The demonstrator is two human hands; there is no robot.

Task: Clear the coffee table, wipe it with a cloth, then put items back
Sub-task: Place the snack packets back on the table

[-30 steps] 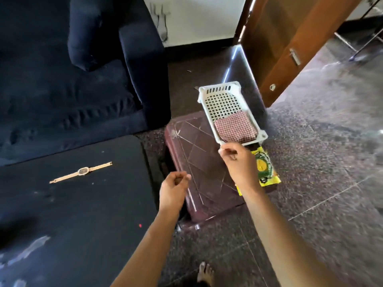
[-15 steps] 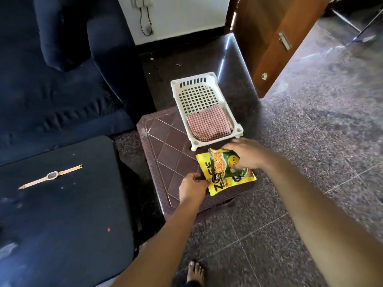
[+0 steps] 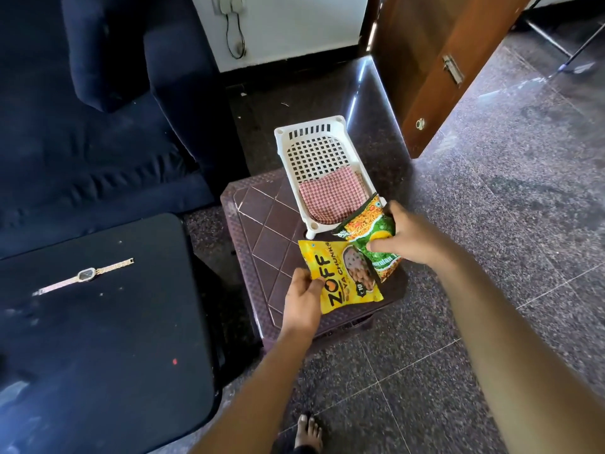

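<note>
On a maroon plastic stool [image 3: 262, 231] beside the black coffee table [image 3: 98, 339], my left hand [image 3: 302, 298] grips the lower left corner of a yellow snack packet [image 3: 340, 276]. My right hand [image 3: 409, 237] holds a green snack packet [image 3: 370, 237], lifted and tilted over the yellow one. A white plastic basket [image 3: 314, 149] stands on the stool's far side with a folded red-checked cloth [image 3: 330, 198] inside. A gold wristwatch [image 3: 83, 276] lies on the coffee table's far part.
A dark blue sofa [image 3: 98, 126] runs behind the coffee table and stool. A wooden door [image 3: 435, 67] stands open at the right over the granite floor [image 3: 491, 257]. My bare foot [image 3: 307, 430] shows at the bottom.
Both hands came down onto the packets on the stool. The right hand has lifted the green packet off the yellow one, and the left hand has closed on the yellow packet's corner.
</note>
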